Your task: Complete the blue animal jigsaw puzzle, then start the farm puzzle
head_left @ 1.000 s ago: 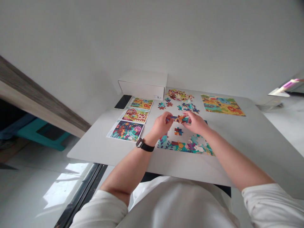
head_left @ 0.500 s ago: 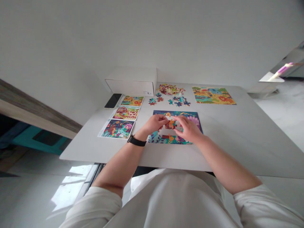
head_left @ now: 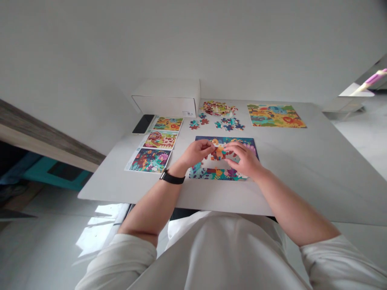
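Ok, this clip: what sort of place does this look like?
Probably a room in a home, though that's a hedged guess: a white square table holds a colourful part-built cardboard jigsaw puzzle, beside a black smartphone and a white cardboard box, above a glossy pale floor.
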Motion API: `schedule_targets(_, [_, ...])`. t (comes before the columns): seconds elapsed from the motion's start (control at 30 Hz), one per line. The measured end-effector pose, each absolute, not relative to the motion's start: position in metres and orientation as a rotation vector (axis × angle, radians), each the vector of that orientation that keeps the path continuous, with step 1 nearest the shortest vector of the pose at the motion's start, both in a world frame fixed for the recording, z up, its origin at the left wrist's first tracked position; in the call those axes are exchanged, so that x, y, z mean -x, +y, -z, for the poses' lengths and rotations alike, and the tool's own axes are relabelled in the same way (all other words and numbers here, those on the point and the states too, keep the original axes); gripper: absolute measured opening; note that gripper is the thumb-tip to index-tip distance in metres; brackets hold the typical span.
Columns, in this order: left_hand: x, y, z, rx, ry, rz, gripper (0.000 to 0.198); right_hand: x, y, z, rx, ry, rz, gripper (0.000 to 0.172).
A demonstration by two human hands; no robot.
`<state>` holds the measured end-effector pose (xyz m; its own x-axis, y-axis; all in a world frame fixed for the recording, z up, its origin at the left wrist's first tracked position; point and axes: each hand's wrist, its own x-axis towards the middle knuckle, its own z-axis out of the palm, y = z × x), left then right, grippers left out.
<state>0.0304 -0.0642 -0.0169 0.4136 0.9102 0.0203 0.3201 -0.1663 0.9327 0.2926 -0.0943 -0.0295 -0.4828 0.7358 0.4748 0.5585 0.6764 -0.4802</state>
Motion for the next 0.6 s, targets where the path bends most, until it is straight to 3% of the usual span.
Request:
schedule_targets(0.1, [-0.020, -0.065, 0.010, -1.895, 1.106, -0.838, 0.028, -0.294, -0.094, 0.032, 1.017, -2.197, -0.327, 0.026])
schedule_targets(0.3, [-0.010, -0.072, 0.003, -2.246, 1.022, -0.879, 0.045, -0.294, -0.093, 0.036, 1.041, -2.187, -0.377, 0.026])
schedule_targets(0.6, [-0.018, -0.073, 0.013, -2.375, 0.911, -0.862, 0.037, -0.294, -0.092, 0.039, 1.043, -2.181, -0.414, 0.026])
